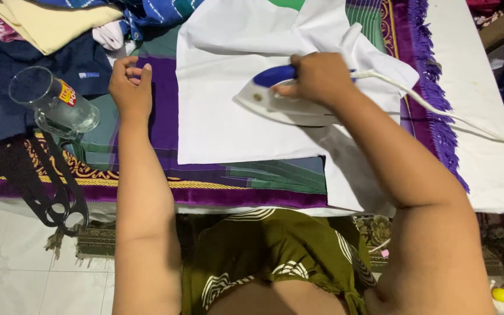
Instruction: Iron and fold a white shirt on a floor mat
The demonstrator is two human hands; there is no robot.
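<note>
White-and-blue electric iron [281,100] rests flat on a white garment [234,76] spread over a purple patterned cloth [164,116]. Right hand [320,79] is closed around the iron's blue handle. Left hand [130,87], fingers loosely curled and holding nothing, rests on the purple cloth just beside the garment's edge. Beyond that hand, away from the iron, a clear glass mug [53,105] lies tilted.

left hand [130,87]: fingers curled, seemingly empty | right hand [320,77]: fist clenched, arm extended
</note>
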